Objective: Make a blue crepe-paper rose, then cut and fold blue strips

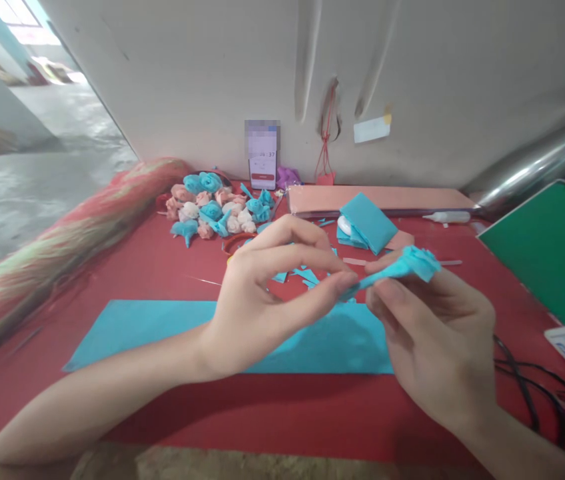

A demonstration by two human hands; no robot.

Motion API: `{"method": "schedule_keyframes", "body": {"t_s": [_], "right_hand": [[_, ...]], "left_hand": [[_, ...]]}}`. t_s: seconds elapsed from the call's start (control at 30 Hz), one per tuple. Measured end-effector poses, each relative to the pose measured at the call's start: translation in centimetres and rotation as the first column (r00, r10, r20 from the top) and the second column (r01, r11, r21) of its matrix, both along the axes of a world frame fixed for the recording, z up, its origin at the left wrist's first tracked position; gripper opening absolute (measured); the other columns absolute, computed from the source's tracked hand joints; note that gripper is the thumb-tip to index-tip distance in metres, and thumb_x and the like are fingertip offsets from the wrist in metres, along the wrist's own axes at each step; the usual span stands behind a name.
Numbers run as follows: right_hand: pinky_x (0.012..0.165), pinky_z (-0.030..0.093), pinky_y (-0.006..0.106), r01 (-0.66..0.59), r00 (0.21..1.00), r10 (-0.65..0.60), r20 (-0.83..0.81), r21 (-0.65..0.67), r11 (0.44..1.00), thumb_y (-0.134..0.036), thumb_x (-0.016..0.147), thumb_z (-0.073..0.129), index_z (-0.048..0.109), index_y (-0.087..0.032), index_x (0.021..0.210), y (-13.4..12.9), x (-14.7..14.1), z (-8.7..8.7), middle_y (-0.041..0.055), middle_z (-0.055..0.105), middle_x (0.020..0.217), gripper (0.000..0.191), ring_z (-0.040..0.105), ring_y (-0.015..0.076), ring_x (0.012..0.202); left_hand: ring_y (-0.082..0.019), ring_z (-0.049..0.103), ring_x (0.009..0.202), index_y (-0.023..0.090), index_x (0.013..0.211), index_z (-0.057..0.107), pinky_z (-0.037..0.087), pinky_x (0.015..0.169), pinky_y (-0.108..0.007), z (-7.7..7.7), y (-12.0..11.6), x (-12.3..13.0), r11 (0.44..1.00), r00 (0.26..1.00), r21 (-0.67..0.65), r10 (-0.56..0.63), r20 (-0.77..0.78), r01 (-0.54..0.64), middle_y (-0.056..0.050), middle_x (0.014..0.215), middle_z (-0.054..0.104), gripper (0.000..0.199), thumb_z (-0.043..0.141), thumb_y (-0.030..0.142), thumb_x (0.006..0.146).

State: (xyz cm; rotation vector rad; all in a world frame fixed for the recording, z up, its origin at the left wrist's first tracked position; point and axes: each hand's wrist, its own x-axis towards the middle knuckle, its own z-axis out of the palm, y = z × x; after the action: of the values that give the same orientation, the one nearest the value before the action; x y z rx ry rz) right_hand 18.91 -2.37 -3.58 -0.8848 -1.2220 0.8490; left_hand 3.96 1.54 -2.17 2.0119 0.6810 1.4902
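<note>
Left hand (pixel 257 300), right hand (pixel 445 353): fingers gripping blue paper flower (pixel 415 263) (ruffled, slim-stemmed) above flat rectangular sheet (pixel 142 327).

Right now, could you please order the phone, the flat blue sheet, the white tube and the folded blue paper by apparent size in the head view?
1. Flat blue sheet, clearly largest
2. Phone and folded blue paper, too alike to rank
3. White tube, smallest

Two bare hands, left (pixel 267 293) and right (pixel 437 340), pinching a blue crepe-paper flower (pixel 415 263), blue paper strip (pixel 162 327) beneath, finished paper roses (pixel 212 210) clustered on red tabletop (pixel 162 413), phone (pixel 263 160) upright behind
</note>
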Motion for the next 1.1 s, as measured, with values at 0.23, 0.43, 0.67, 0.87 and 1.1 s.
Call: {"method": "schedule_keyframes", "body": {"t_s": [0.23,0.43,0.67,0.87,1.1], "right_hand": [[0.053,0.048,0.032,0.008,1.000,-0.010,-0.026,-0.053,0.999,-0.023,0.081,0.067,0.073,-0.034,0.076,-0.2,-0.1,0.3,0.0012,0.059,0.072,0.013,0.054,0.0153,0.065],[0.049,0.045,0.031,0.016,0.999,-0.019,-0.038,-0.067,0.998,-0.022,0.082,0.066,0.074,-0.034,0.081,-0.2,-0.1,0.3,0.0015,0.062,0.074,0.014,0.054,0.0143,0.061],[0.041,0.038,0.027,0.039,0.998,-0.041,-0.049,-0.048,0.998,-0.016,0.081,0.063,0.075,-0.033,0.079,-0.1,-0.1,0.2,0.0012,0.063,0.070,0.021,0.048,0.0110,0.052],[0.042,0.039,0.028,0.053,0.996,-0.057,-0.063,-0.073,0.996,-0.015,0.079,0.063,0.074,-0.031,0.076,-0.1,-0.3,0.5,0.0007,0.063,0.073,0.020,0.047,0.0096,0.050],[0.037,0.034,0.023,0.037,0.988,-0.059,-0.145,-0.153,0.988,-0.017,0.071,0.068,0.071,-0.027,0.067,0.1,-0.4,1.1,-0.0037,0.057,0.061,0.011,0.035,0.0048,0.040]], "left_hand": [[-0.016,0.055,0.081,0.023,0.073,0.068,0.049,0.077,-0.032,0.0,-0.2,-0.1,0.989,0.994,-0.137,-0.052,0.096,0.064,-0.003,0.083,0.058,0.010,0.066,0.022,0.083],[-0.016,0.052,0.089,0.023,0.077,0.064,0.045,0.085,-0.031,-0.4,0.0,-0.2,0.964,0.984,-0.233,-0.092,0.153,0.127,-0.002,0.085,0.057,0.012,0.060,0.026,0.088],[-0.015,0.047,0.082,0.022,0.079,0.060,0.043,0.076,-0.027,-0.6,0.4,-0.2,0.935,0.952,-0.299,-0.100,0.289,0.189,-0.002,0.085,0.050,0.014,0.054,0.026,0.091],[-0.015,0.047,0.080,0.021,0.078,0.058,0.043,0.071,-0.026,-0.6,0.3,0.0,0.908,0.951,-0.354,-0.124,0.284,0.225,-0.002,0.085,0.051,0.014,0.053,0.026,0.091],[-0.015,0.049,0.077,0.021,0.074,0.050,0.044,0.076,-0.028,-0.8,0.4,0.2,0.847,0.920,-0.418,-0.188,0.343,0.329,-0.001,0.079,0.049,0.022,0.041,0.022,0.094]]}}
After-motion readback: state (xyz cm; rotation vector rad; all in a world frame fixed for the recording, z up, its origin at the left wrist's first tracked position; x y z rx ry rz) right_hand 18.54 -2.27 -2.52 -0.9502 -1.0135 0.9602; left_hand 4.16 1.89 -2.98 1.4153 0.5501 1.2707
